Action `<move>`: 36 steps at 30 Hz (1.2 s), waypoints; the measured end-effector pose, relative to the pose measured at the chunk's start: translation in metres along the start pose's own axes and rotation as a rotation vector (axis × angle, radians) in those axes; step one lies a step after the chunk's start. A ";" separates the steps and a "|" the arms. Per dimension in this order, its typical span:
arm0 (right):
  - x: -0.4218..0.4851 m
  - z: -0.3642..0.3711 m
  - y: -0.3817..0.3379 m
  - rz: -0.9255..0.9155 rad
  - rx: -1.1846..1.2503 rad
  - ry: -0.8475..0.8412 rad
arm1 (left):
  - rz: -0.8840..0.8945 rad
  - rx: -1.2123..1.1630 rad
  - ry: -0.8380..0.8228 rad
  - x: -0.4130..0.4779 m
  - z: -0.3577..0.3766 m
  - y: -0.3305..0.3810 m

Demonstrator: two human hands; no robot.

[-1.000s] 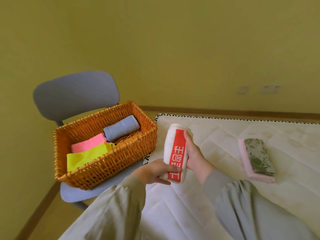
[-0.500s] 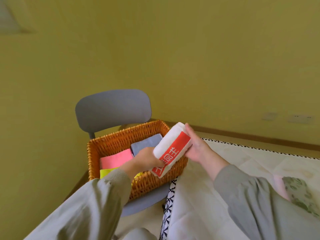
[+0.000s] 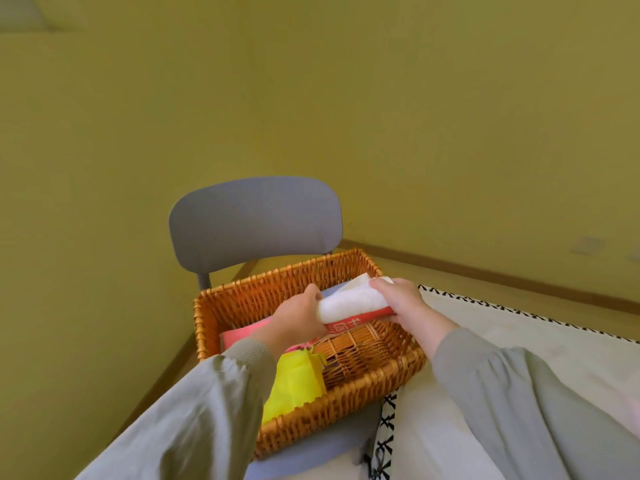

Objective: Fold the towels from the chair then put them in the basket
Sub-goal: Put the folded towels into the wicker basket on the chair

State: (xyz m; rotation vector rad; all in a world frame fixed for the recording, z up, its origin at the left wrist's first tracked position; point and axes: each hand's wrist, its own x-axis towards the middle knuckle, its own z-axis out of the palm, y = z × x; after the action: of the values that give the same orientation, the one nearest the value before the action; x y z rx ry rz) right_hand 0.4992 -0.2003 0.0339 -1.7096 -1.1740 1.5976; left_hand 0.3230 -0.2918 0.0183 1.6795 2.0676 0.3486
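A rolled white towel [image 3: 349,301] with a red band is gripped at its left end by the left hand [image 3: 298,317] and at its right end by the right hand [image 3: 403,301], held over the wicker basket [image 3: 346,398] on the grey chair [image 3: 254,220].

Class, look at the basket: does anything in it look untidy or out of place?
Only the yellow towel: it lies crumpled against the near wall of the basket, a corner poking up, unlike the flat pink towel beside it. Nothing looks spilled or damaged.
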 end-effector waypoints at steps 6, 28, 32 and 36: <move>0.040 0.020 0.028 0.182 -0.083 0.055 | -0.063 -0.157 -0.151 0.042 0.034 -0.030; 0.046 0.023 0.064 -0.510 -1.523 -0.249 | 0.190 0.598 -0.138 0.056 0.070 -0.022; 0.060 0.026 0.066 -0.442 -1.536 -0.361 | 0.139 0.555 -0.208 0.060 0.070 -0.025; 0.060 0.032 0.068 -0.325 -1.569 -0.398 | 0.140 0.511 -0.210 0.057 0.071 -0.027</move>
State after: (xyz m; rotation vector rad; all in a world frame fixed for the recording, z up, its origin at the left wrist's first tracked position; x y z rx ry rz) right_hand 0.4808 -0.1885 -0.0597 -1.6717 -3.1907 0.6485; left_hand 0.3260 -0.2486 -0.0666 2.0493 1.9911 -0.3347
